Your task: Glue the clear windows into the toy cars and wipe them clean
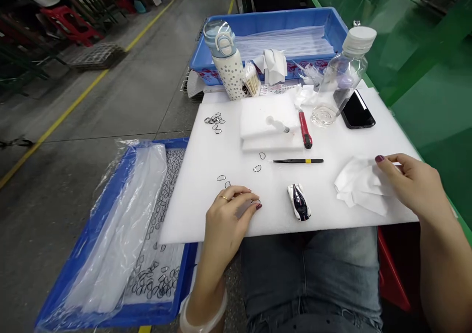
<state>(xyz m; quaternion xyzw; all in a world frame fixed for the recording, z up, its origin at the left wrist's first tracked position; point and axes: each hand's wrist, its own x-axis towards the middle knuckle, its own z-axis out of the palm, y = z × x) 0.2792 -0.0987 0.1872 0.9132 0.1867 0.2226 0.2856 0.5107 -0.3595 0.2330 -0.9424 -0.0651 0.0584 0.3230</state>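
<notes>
Between thumb and fingertips, my left hand (230, 217) pinches a small black-rimmed ring (255, 202) just above the white foam board (273, 222). My right hand (415, 180) is closed on the edge of a crumpled white tissue (357, 185) at the board's right side. A white and black toy car (299, 202) lies between my hands. Behind it rest black tweezers (297, 161) with a yellow band. Several similar loose rings (257, 168) lie left of the tweezers, and a pile of rings (215, 120) sits farther back.
A red cutter (305, 130), clear bottle (341, 77), phone (357, 110), dotted flask (229, 70) and cotton swabs (251, 81) stand or lie toward the back. Beyond is a blue bin (263, 20). At lower left, a blue tray (155, 314) holds many rings and plastic wrap.
</notes>
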